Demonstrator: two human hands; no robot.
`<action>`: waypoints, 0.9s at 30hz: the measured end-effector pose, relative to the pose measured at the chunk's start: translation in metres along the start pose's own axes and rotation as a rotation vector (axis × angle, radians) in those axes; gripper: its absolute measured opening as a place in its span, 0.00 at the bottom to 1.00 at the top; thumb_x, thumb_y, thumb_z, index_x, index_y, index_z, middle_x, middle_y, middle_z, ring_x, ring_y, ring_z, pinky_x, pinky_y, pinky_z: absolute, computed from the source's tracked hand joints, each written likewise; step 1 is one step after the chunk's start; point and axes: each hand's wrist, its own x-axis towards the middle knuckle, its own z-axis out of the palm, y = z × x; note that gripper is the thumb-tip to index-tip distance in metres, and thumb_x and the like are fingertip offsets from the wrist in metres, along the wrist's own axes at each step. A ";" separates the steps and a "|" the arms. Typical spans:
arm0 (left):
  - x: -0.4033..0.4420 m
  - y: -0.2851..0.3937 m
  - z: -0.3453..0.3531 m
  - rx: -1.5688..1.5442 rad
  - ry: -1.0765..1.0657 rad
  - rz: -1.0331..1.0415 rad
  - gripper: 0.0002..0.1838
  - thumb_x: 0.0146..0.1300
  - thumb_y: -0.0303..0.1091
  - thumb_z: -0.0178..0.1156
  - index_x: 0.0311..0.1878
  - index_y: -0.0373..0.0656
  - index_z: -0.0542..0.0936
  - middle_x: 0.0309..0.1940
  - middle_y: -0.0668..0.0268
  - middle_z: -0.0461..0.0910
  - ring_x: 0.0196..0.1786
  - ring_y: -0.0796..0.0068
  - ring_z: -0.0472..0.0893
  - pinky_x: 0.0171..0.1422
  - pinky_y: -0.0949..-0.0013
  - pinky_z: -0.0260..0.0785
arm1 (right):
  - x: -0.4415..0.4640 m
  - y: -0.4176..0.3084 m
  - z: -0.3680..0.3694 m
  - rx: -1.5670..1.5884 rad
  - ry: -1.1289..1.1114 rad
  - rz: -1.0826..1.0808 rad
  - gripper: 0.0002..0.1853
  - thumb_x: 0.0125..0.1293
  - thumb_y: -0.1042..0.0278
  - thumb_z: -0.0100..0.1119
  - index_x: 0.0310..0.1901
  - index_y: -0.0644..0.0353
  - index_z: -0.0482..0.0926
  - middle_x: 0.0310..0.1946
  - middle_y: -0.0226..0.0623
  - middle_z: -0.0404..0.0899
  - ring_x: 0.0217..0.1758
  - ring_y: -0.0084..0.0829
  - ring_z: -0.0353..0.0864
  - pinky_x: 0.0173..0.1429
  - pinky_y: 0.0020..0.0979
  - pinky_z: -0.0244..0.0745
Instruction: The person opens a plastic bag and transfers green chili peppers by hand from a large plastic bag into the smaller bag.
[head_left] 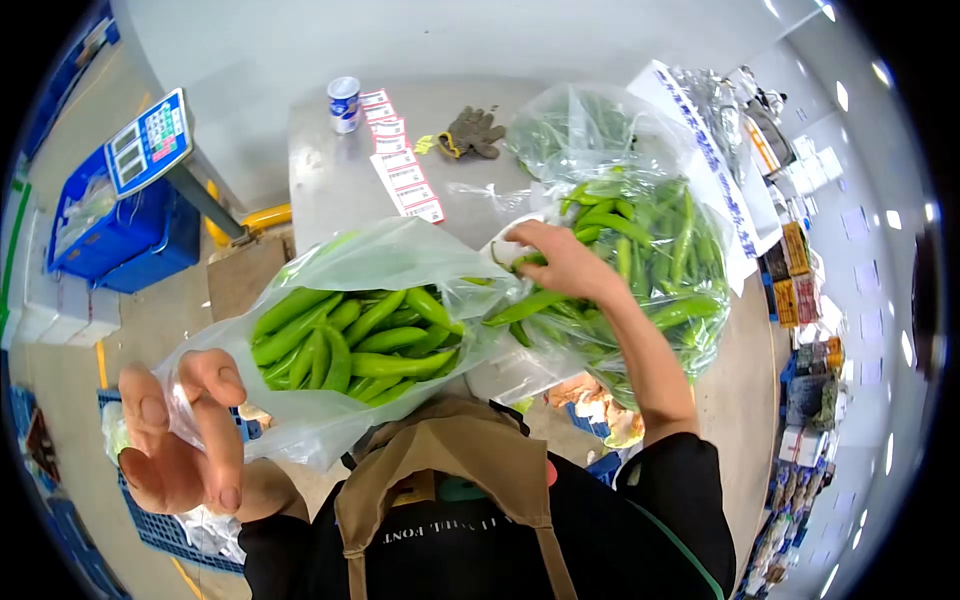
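Observation:
A clear plastic bag (330, 430) lies open in front of me, with long green peppers (360, 345) heaped inside. Beside its left edge, my left hand (185, 430) is raised with its fingers bent but apart, and the bag's film passes close behind them. My right hand (570, 262) is at the mouth of a fuller plastic bag (700, 345) on the right. Its thumb and fingers are closed around a green pepper (528, 261), which they partly hide. More peppers (610, 225) show around that hand, some loose at the bag's opening.
On the metal table (315, 185) are a blue-white can (344, 105), barcode labels (400, 165) and a grey work glove (472, 135). Another bag of greens (570, 125) is at the back, near a white box (700, 130). A scale display (148, 143) stands left, by blue crates (120, 235).

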 end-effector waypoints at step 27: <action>0.005 -0.009 0.004 -0.056 -0.070 0.028 0.15 0.66 0.40 0.53 0.45 0.35 0.68 0.44 0.25 0.65 0.23 0.68 0.77 0.38 0.72 0.68 | -0.024 0.093 0.112 -0.297 0.150 0.568 0.41 0.38 0.57 0.73 0.59 0.45 0.68 0.51 0.53 0.66 0.54 0.54 0.70 0.55 0.48 0.70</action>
